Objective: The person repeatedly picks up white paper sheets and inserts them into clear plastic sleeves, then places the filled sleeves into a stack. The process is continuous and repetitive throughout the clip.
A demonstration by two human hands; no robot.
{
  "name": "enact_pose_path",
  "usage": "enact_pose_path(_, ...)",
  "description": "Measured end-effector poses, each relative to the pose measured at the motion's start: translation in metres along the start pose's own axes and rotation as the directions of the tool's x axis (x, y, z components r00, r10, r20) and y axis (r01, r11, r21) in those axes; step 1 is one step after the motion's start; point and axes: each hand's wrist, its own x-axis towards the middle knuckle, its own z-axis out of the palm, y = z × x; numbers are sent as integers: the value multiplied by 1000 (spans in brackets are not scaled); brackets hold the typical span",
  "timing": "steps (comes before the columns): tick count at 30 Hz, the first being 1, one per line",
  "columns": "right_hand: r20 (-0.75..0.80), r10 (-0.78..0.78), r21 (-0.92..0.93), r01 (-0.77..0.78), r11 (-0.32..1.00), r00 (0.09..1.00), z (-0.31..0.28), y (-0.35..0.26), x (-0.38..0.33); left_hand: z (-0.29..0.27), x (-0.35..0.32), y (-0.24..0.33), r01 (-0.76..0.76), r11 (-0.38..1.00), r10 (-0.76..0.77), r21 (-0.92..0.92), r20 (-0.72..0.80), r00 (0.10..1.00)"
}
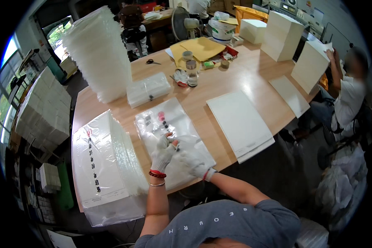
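- Left hand (pixel 163 153) and right hand (pixel 191 160), both gloved, meet over a clear plastic bag (pixel 169 136) at the counter (pixel 239 78) near edge.
- Fingers of both pinch the bag's film.
- Stack of bagged sheets (pixel 105 165) lies just left.

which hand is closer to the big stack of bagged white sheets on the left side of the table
Left. The left hand is just right of the bagged stack, over the clear plastic bag. The right hand sits farther right, beyond the left hand.
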Motion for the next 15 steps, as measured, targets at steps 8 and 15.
enact_pose_path(8,-4,251,-628,-198,753,968,-193,38,-100,16,-50,4,-288,729,522,621,-231,821)
enact_pose_path(15,-117,228,-484,-256,837,967,-204,113,-121,75,-98,14,-489,853,519,181,-197,832)
